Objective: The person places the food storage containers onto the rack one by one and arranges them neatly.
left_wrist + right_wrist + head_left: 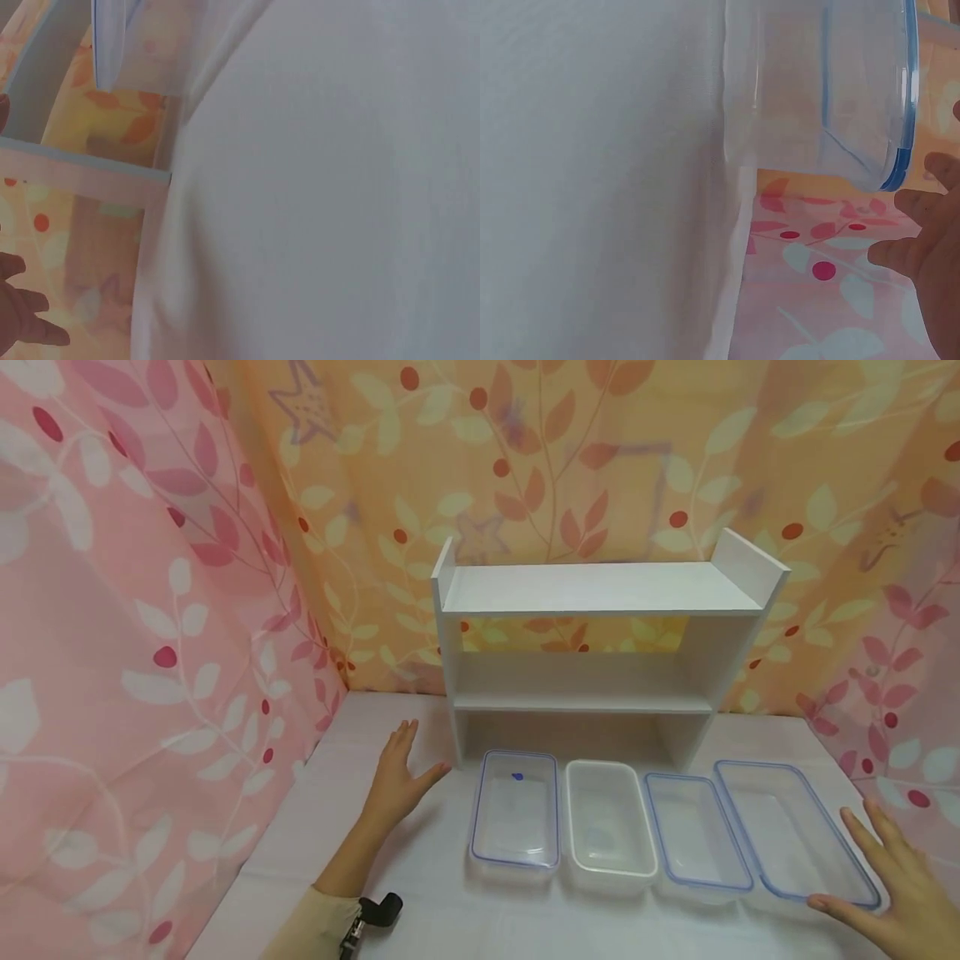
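A row of clear plastic food containers stands on the table in the head view. The leftmost container point(515, 810) has a blue rim and a small blue mark. Beside it is a container with a whitish rim point(611, 822), then a smaller blue-rimmed one point(699, 831). Farthest right lies a larger blue-rimmed container point(795, 831). My left hand point(397, 781), fingers spread and holding nothing, hovers left of the row. My right hand point(900, 893) is spread by the near right corner of the larger container; whether the thumb touches it I cannot tell.
Behind the containers stands a white two-tier shelf point(585, 589) with raised sides. A white cloth point(420, 893) covers the table. Pink patterned curtain point(150, 652) hangs at the left, orange patterned curtain point(360, 485) at the back. A black wrist camera mount point(381, 910) sits at my left sleeve.
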{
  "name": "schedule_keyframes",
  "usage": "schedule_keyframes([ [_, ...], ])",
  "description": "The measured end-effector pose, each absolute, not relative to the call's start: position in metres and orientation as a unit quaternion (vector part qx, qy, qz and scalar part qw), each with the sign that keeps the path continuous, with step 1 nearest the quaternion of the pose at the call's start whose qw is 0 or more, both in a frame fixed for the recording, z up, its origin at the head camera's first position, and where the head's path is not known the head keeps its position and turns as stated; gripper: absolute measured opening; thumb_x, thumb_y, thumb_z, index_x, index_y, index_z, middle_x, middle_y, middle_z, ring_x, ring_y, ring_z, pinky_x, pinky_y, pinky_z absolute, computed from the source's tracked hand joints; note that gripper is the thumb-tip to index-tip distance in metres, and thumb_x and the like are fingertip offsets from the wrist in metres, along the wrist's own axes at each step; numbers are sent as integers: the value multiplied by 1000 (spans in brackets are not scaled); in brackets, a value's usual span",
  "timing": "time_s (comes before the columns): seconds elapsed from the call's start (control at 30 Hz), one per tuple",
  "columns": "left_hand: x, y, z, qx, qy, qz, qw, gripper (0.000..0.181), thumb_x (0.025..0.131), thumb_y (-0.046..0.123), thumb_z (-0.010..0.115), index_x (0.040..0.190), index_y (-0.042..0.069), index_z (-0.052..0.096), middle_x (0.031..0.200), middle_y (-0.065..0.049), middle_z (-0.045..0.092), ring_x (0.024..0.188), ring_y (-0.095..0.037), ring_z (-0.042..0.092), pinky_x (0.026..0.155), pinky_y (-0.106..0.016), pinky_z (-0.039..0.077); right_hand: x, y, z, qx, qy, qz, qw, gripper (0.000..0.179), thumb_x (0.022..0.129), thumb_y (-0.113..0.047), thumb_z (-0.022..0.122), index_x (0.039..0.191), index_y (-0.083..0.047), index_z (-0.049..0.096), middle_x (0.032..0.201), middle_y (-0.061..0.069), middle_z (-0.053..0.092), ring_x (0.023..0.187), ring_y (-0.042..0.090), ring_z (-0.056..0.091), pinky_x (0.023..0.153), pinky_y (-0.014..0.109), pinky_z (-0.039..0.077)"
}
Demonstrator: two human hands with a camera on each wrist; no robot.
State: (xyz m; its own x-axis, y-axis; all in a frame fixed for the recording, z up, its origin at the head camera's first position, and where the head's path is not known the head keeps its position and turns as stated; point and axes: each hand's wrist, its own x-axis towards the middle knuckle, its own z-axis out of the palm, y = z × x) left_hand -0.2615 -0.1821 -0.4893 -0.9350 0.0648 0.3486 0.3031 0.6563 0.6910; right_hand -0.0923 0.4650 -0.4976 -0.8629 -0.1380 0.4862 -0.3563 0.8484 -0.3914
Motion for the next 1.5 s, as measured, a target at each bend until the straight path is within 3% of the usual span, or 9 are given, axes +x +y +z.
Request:
schedule_keyframes([
  [0.1, -265, -178, -491, -100, -888, -421, 153, 98, 84, 48, 82, 159, 6, 35, 164, -21, 32, 153, -42, 26, 122, -61, 23, -92, 464, -497, 119, -938, 249, 210, 136, 55, -21, 100, 164, -11, 19, 172, 16, -5, 155, 47, -10, 106, 77, -20],
  [0.2, -266, -175, -493, -95, -877, -447, 152, 97, 84, 46, 83, 159, 7, 36, 164, -18, 34, 153, -36, 29, 123, -56, 24, -91, 464, -498, 103, -940, 258, 200, 135, 59, -19, 99, 165, -12, 15, 172, 16, -8, 154, 48, -11, 103, 79, -19],
  [0.4, -268, -166, -499, -88, -855, -491, 141, 93, 86, 42, 83, 159, 8, 36, 163, -15, 37, 152, -33, 31, 124, -52, 23, -91, 464, -501, 74, -940, 275, 187, 131, 65, -17, 96, 166, -15, 11, 172, 12, -10, 156, 40, -14, 99, 81, -17],
  [0.47, -269, -164, -501, -85, -847, -505, 139, 93, 86, 41, 83, 159, 8, 37, 163, -14, 38, 152, -33, 31, 124, -52, 24, -92, 466, -504, 75, -938, 283, 187, 131, 66, -15, 96, 166, -14, 12, 172, 9, -10, 157, 27, -17, 103, 78, -18],
  [0.57, -272, -160, -503, -79, -836, -526, 131, 92, 86, 41, 83, 159, 9, 37, 163, -13, 38, 150, -36, 34, 122, -54, 28, -93, 469, -507, 69, -942, 280, 171, 128, 72, -18, 93, 166, -16, 7, 172, 13, -12, 156, 32, -20, 108, 71, -22],
  [0.8, -280, -150, -510, -78, -807, -574, 118, 88, 89, 33, 82, 158, 5, 36, 163, -16, 37, 145, -45, 39, 113, -63, 36, -94, 475, -517, 65, -944, 291, 144, 122, 79, -16, 87, 166, -17, 1, 170, 14, -16, 152, 13, -28, 107, 69, -26],
  [1.0, -282, -142, -517, -84, -775, -618, 102, 84, 90, 24, 81, 158, 4, 36, 163, -16, 37, 144, -47, 39, 113, -65, 34, -96, 476, -526, 40, -954, 282, 93, 121, 86, -24, 82, 164, -15, -10, 167, 21, -24, 147, 51, -28, 102, 70, -28],
  [1.23, -287, -141, -525, -82, -761, -637, 86, 82, 91, 25, 80, 158, 6, 36, 166, -11, 33, 145, -46, 40, 115, -64, 32, -95, 474, -535, 20, -955, 287, 72, 122, 87, -28, 81, 163, -17, -15, 166, 22, -26, 145, 51, -30, 100, 72, -27],
  [1.5, -296, -135, -530, -88, -741, -659, 94, 72, 92, 12, 78, 154, 2, 43, 158, -17, 43, 137, -47, 49, 106, -47, 49, -90, 477, -543, 2, -953, 297, 61, 123, 88, -30, 81, 162, -16, -16, 164, 23, -28, 144, 50, -33, 99, 73, -26],
])
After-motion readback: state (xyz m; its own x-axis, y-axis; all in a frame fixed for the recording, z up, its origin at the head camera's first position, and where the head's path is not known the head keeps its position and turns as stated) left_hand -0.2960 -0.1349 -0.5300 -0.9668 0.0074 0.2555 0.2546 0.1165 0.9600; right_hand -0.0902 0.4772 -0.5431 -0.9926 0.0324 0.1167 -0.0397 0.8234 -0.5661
